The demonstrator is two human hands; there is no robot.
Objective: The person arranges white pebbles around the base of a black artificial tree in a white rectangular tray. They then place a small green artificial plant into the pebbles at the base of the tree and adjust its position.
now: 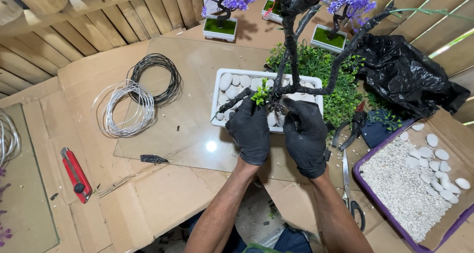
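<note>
A white rectangular pot (220, 115) filled with white pebbles stands on a glass sheet (197, 85). A black wire-wrapped tree trunk (292, 50) rises from it and branches upward. My left hand (250, 130), in a black glove, pinches a small green leaf sprig (260, 95) at the base of the trunk. In a matching black glove, my right hand (306, 134) grips the foot of the trunk beside it. Both hands rest over the pot's near rim.
Coils of silver wire (126, 109) and black wire (157, 77) lie left. A red box cutter (75, 174) sits on cardboard. Right: pliers (351, 129), scissors (351, 193), a purple tray of white stones (419, 184), black bag (405, 72), green foliage (335, 85). Small purple trees (222, 6) stand behind.
</note>
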